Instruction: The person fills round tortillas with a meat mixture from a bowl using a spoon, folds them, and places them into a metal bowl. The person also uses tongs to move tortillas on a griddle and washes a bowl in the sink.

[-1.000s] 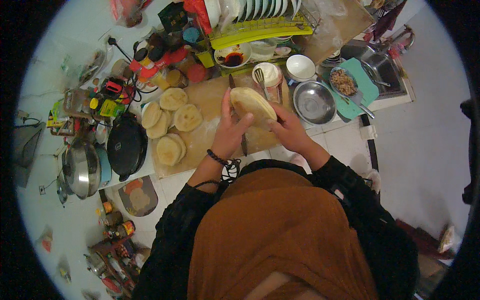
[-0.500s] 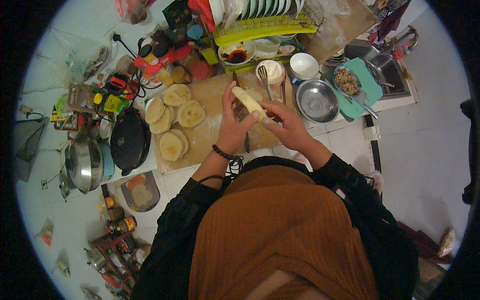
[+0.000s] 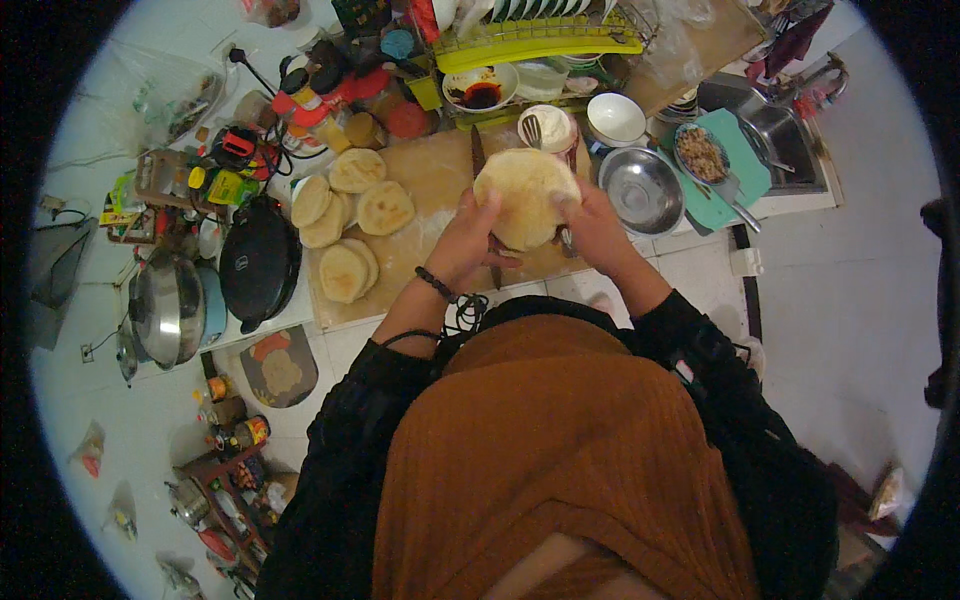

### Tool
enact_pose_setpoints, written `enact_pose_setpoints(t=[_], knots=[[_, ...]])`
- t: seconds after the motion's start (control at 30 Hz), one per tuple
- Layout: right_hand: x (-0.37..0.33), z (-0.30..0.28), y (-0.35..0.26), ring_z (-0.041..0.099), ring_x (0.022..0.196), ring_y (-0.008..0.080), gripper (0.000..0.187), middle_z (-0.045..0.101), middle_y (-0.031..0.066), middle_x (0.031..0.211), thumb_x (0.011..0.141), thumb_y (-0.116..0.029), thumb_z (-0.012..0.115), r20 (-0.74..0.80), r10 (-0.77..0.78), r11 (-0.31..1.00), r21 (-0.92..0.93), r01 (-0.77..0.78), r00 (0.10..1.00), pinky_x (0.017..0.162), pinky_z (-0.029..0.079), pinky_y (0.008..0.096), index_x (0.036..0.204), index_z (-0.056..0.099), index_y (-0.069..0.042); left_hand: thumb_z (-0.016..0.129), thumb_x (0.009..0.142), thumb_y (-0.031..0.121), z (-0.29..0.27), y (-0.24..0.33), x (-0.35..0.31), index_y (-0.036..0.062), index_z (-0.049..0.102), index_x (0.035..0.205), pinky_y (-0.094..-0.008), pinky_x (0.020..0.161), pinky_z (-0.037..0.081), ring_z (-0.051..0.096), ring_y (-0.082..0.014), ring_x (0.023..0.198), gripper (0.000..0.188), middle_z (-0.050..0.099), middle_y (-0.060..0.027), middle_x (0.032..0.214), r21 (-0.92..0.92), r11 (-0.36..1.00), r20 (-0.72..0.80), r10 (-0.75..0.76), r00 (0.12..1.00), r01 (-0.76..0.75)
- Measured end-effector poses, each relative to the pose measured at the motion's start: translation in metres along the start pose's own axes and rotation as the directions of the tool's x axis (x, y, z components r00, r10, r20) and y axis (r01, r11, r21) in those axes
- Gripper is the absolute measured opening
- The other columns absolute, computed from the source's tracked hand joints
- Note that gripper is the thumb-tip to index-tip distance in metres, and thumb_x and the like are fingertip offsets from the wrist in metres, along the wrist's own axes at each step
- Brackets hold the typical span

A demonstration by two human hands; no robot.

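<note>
Between my two hands I hold a round, pale flatbread, its broad face turned up toward me. My left hand pinches its left edge, thumb on top. At the opposite edge my right hand grips it the same way. Beneath it lies a wooden board dusted with flour. A dark rolling pin or stick shows partly, the flatbread covering its middle. On the board's left rest several more flatbreads, among them a single one and a stack. Behind the held bread, a fork leans in a bowl of white powder.
Right of the board stand a steel bowl, a white bowl and a bowl of chopped filling on a green mat. A black electric griddle sits at the left. A dish rack rises behind; the sink is far right.
The flatbread, seen edge-on between my hands before, is now turned with its round face up. My right hand has shifted right to its far edge, and my hands are wider apart.
</note>
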State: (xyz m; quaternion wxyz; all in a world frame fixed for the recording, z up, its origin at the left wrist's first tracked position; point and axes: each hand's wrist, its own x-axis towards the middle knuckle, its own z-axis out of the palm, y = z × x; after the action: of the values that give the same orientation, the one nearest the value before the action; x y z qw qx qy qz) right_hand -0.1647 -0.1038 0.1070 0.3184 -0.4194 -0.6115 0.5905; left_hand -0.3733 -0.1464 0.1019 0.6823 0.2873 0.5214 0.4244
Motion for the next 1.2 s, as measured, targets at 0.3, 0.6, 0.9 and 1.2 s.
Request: enact_pose_setpoints(t=[0.3, 0.6, 0.9, 1.2], knots=[[0.006, 0.009, 0.017, 0.064, 0.080, 0.0148, 0.037, 0.068, 0.0096, 0.105, 0.102, -0.025, 0.052, -0.043, 0.349, 0.930, 0.143, -0.339, 0.936, 0.066, 0.052, 0.0279, 0.129, 0.058, -0.001, 0.061, 0.101, 0.027, -0.064, -0.051, -0.004, 0.0110, 0.041, 0.143, -0.0305, 0.063, 0.056, 0.063, -0.0137, 0.077, 0.049, 0.065, -0.0065, 0.103, 0.089, 0.989, -0.184, 0.133, 0.974, -0.119], [0.007, 0.001, 0.048, 0.063, 0.077, 0.0134, 0.032, 0.068, 0.0072, 0.099, 0.102, -0.025, 0.053, 0.061, 0.433, 0.899, 0.038, -0.436, 0.899, 0.065, 0.048, 0.0273, 0.126, 0.060, -0.004, 0.065, 0.098, 0.020, -0.256, -0.134, -0.064, 0.0111, 0.047, 0.138, -0.0353, 0.063, 0.055, 0.065, -0.0208, 0.078, 0.045, 0.066, -0.0111, 0.099, 0.410, 0.912, -0.731, 0.339, 0.591, -0.016], [0.006, 0.009, 0.042, 0.063, 0.078, 0.0130, 0.030, 0.067, 0.0068, 0.099, 0.102, -0.022, 0.052, 0.067, 0.441, 0.897, -0.027, -0.440, 0.895, 0.066, 0.049, 0.0263, 0.124, 0.061, -0.003, 0.075, 0.082, 0.013, -0.286, -0.085, -0.045, 0.0000, 0.055, 0.129, -0.0481, 0.101, 0.045, 0.052, -0.0397, 0.121, 0.053, 0.059, -0.0228, 0.125, 0.909, 0.300, -0.413, 0.752, 0.513, 0.291], [-0.013, -0.004, 0.041, 0.062, 0.076, 0.0124, 0.028, 0.068, 0.0061, 0.093, 0.101, -0.023, 0.053, 0.009, 0.439, 0.898, -0.019, -0.439, 0.898, 0.066, 0.048, 0.0269, 0.120, 0.062, -0.004, 0.082, 0.076, 0.026, -0.255, -0.030, 0.049, 0.0035, 0.050, 0.140, -0.0498, 0.109, 0.041, 0.048, -0.0419, 0.128, 0.075, 0.051, -0.0244, 0.138, 0.981, 0.054, -0.170, 0.708, 0.686, 0.187]])
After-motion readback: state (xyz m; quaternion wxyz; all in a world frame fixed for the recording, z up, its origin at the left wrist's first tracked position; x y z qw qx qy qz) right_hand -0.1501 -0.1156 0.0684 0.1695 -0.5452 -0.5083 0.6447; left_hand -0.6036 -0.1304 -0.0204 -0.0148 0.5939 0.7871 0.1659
